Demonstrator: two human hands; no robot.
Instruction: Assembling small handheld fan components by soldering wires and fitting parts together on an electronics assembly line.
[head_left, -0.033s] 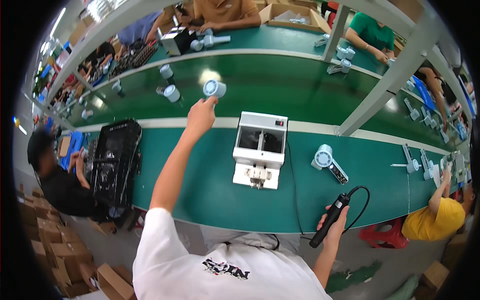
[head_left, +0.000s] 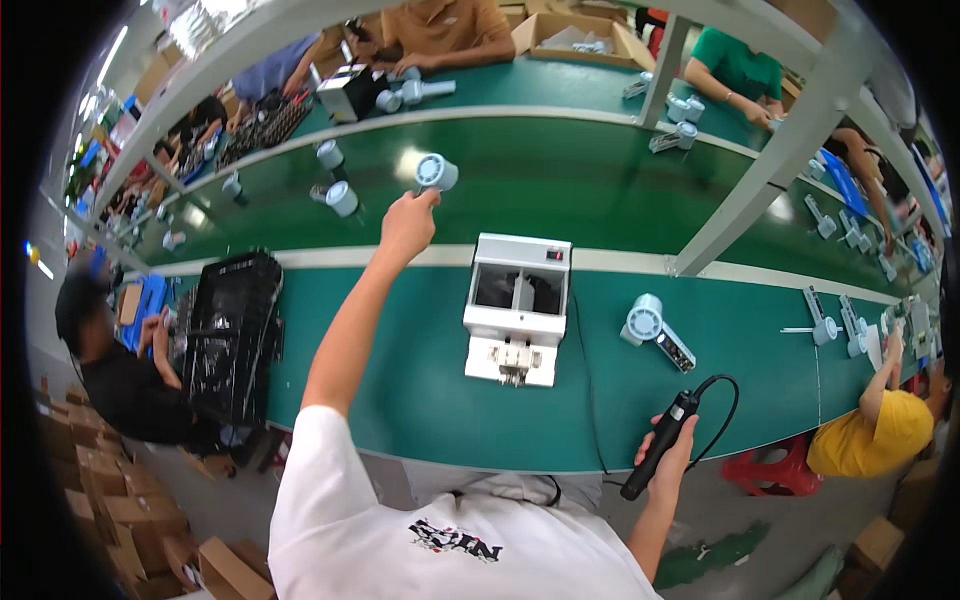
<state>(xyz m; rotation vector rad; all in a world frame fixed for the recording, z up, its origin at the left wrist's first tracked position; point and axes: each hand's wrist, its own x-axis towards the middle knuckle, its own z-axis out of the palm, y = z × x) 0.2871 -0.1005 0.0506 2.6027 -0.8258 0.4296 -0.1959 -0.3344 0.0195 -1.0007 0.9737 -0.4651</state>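
Observation:
My left hand [head_left: 408,226] reaches out over the green belt, its fingers closed on a light-blue handheld fan [head_left: 437,172] with a round vented head. The fan's lower part is hidden by the fingers. At the table's front edge, my right hand [head_left: 668,450] is wrapped round a black electric screwdriver [head_left: 660,446], whose cable loops from its upper end. Beyond that hand lies another light-blue fan [head_left: 645,318], its handle uncovered and a circuit board showing. Between my arms stands a white screw feeder [head_left: 519,310] with a windowed top.
Several fan pieces, one a light-blue fan head [head_left: 341,198], sit on the belt [head_left: 540,180]. A black crate [head_left: 232,335] stands at the left. A slanting metal post [head_left: 770,190] rises at the right. Co-workers sit on both sides and across. A red stool [head_left: 775,470] is at the lower right.
My left hand, with the fan, has moved slightly farther out and to the right. The whole view has shifted a little. My right hand keeps hold of the screwdriver.

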